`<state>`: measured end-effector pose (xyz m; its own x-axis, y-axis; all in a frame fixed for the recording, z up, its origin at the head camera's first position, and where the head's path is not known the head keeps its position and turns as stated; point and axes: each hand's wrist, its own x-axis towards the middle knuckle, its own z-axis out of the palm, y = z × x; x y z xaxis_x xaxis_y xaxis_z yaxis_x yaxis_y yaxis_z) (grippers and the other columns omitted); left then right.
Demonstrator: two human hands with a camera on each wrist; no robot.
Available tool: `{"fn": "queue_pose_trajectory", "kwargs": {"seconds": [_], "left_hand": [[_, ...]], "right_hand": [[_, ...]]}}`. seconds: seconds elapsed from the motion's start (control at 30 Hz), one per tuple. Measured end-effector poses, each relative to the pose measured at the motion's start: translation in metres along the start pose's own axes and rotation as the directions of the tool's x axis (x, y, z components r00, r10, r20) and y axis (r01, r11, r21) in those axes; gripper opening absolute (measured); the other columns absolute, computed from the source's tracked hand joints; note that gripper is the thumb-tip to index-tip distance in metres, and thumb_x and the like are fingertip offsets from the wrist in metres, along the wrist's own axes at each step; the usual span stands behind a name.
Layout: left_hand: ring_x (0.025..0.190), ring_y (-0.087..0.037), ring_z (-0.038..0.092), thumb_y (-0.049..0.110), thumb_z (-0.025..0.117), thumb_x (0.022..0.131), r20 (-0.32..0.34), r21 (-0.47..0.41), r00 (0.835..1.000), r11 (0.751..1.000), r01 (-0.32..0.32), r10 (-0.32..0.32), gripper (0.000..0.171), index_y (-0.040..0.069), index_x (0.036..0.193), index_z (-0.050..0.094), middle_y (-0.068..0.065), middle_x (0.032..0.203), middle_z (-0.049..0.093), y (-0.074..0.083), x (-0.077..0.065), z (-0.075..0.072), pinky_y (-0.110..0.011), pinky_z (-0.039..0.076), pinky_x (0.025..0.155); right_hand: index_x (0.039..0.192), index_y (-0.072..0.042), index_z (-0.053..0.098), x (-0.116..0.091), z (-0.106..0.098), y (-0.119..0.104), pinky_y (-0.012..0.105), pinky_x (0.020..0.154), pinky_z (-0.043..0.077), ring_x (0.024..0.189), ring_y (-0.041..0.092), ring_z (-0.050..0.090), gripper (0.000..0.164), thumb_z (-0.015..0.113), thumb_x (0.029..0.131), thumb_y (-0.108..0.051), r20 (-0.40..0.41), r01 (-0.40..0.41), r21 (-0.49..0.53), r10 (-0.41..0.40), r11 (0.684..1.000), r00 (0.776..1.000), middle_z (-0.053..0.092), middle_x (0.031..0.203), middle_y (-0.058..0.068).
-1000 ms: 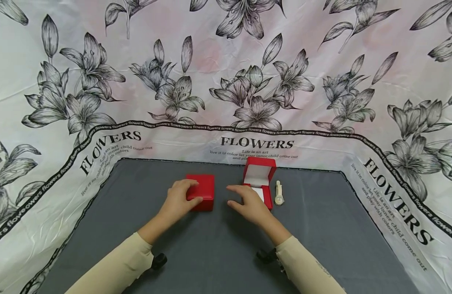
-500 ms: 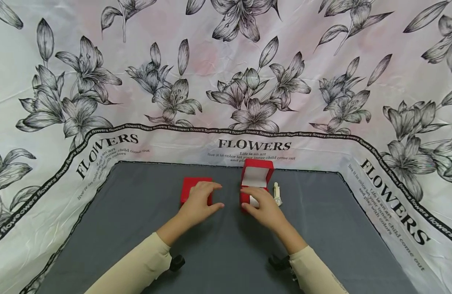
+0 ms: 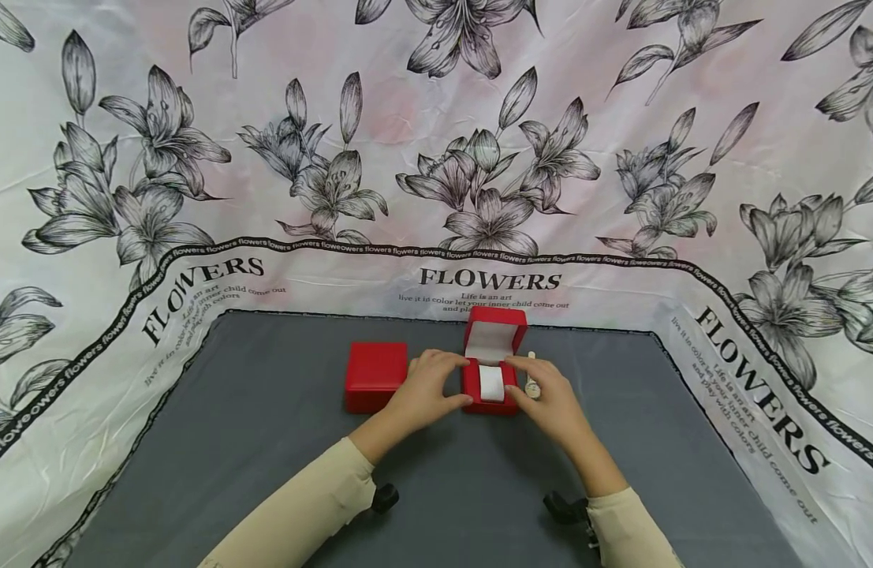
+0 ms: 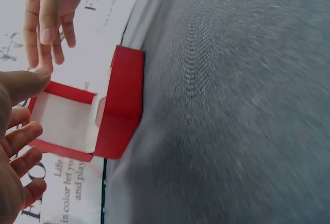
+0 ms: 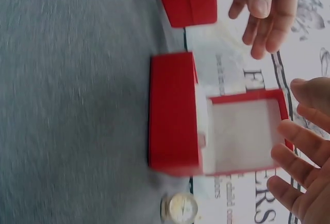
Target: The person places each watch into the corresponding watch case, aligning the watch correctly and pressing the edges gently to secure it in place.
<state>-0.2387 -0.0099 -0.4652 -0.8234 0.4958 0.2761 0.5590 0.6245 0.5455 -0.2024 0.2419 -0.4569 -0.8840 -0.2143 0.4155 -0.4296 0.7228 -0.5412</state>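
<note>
An open red watch box stands with its lid raised and a white cushion inside. My left hand hovers at the box's left side, thumb and fingers spread apart. On the other side, my right hand is held the same way over the right edge. Both wrist views show loosely bent fingers above the box, with a gap between them and its walls. A pale wristwatch lies on the cloth right of the box, partly covered by the right hand; its round dial shows in the right wrist view.
A second red box, closed, sits left of the open one, near the left hand. Grey cloth covers the table. Behind rises a white flower-printed curtain, close behind the open lid.
My left hand has left the closed red box and moved right to the open box. My right hand has shifted right, from in front of the open box to its right side.
</note>
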Motion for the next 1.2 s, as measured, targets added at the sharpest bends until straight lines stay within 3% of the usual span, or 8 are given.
{"fn": "queue_pose_trajectory", "kwargs": {"seconds": [0.2, 0.4, 0.63, 0.77, 1.2], "left_hand": [[0.134, -0.022, 0.044, 0.036, 0.081, 0.088, 0.031, 0.02, 0.999, 1.0, 0.006, -0.006, 0.059, 0.017, 0.14, 0.06, 0.001, 0.141, 0.061, 0.004, 0.024, 0.016, -0.048, 0.034, 0.109], [0.133, -0.022, 0.045, 0.04, 0.079, 0.089, 0.084, 0.104, 0.995, 0.993, 0.049, -0.058, 0.059, 0.019, 0.141, 0.061, 0.002, 0.14, 0.062, 0.005, 0.047, 0.028, -0.046, 0.035, 0.106], [0.127, -0.022, 0.048, 0.044, 0.081, 0.086, 0.13, 0.186, 0.99, 0.982, 0.037, -0.062, 0.059, 0.021, 0.137, 0.064, 0.003, 0.136, 0.065, 0.002, 0.063, 0.044, -0.047, 0.035, 0.1], [0.122, -0.022, 0.048, 0.043, 0.084, 0.083, 0.173, 0.191, 0.982, 0.981, 0.041, -0.075, 0.062, 0.022, 0.137, 0.064, 0.004, 0.134, 0.066, -0.003, 0.068, 0.045, -0.047, 0.033, 0.097], [0.116, -0.023, 0.048, 0.045, 0.086, 0.08, 0.199, 0.245, 0.978, 0.969, 0.017, -0.067, 0.061, 0.024, 0.135, 0.068, 0.006, 0.125, 0.07, -0.002, 0.074, 0.044, -0.049, 0.029, 0.093]], "right_hand": [[0.138, -0.009, 0.064, -0.004, -0.014, 0.018, 0.062, 0.103, 0.044, 0.133, 0.036, 0.051, 0.05, 0.079, 0.09, -0.012, -0.013, -0.028, -0.02, 0.028, 0.999, 1.0, 0.061, 0.142, 0.015], [0.138, -0.008, 0.064, -0.001, -0.019, 0.032, 0.061, 0.103, 0.043, 0.13, 0.035, 0.052, 0.051, 0.079, 0.09, -0.012, -0.021, -0.059, -0.025, 0.058, 0.998, 0.998, 0.063, 0.139, 0.014], [0.139, -0.007, 0.063, -0.001, -0.018, 0.052, 0.061, 0.104, 0.043, 0.13, 0.037, 0.052, 0.051, 0.079, 0.091, -0.015, -0.003, -0.112, -0.064, 0.112, 0.992, 0.994, 0.064, 0.138, 0.016], [0.139, -0.006, 0.063, 0.002, -0.017, 0.064, 0.061, 0.107, 0.041, 0.132, 0.04, 0.052, 0.051, 0.078, 0.092, -0.018, 0.009, -0.157, -0.083, 0.158, 0.984, 0.987, 0.063, 0.138, 0.018], [0.136, -0.002, 0.064, 0.0, -0.008, 0.085, 0.06, 0.106, 0.042, 0.131, 0.042, 0.055, 0.047, 0.073, 0.095, -0.023, 0.12, -0.366, -0.102, 0.376, 0.925, 0.919, 0.065, 0.136, 0.02]]}}
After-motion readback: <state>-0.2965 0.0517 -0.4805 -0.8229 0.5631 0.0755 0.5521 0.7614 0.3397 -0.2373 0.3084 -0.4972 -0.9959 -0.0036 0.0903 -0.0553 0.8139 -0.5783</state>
